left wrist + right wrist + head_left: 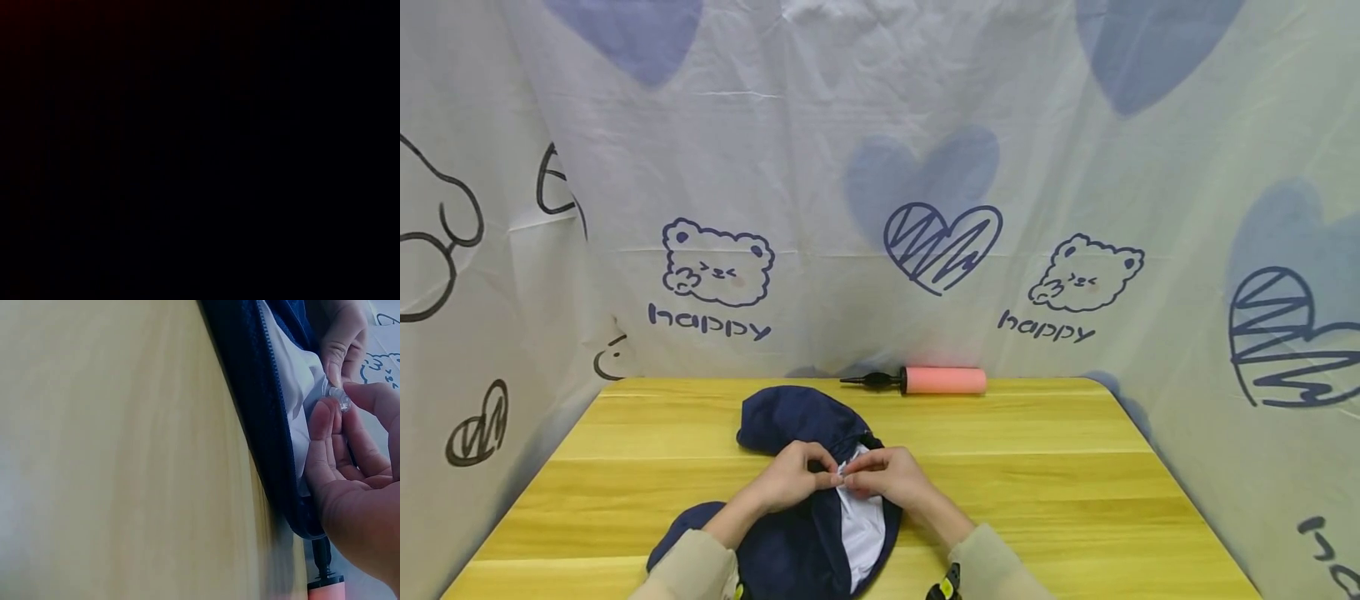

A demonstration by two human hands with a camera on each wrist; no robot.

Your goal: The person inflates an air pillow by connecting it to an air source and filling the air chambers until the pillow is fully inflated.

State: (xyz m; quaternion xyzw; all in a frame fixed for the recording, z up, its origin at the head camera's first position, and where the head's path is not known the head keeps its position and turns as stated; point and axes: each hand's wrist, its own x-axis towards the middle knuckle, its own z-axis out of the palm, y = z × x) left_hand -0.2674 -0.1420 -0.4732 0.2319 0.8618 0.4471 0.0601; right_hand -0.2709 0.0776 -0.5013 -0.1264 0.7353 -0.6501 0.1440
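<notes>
A navy cloth cover (790,542), curved and rounded at its ends like a neck pillow, lies on the table. Its zip edge (270,350) is undone and white inner material (861,533) shows in the gap. A small clear plastic valve (339,398) sticks out of the white material. My left hand (790,482) pinches at the valve's base with thumb and forefinger. From the other side, my right hand (897,479) pinches the valve between thumb and fingers. The left wrist view is almost wholly black.
Behind the cover, at the table's back edge, lies a pink hand pump (943,381) with a black nozzle pointing left. The wood-grain table (1075,483) ends at a white printed curtain (820,167) that hangs behind and on both sides.
</notes>
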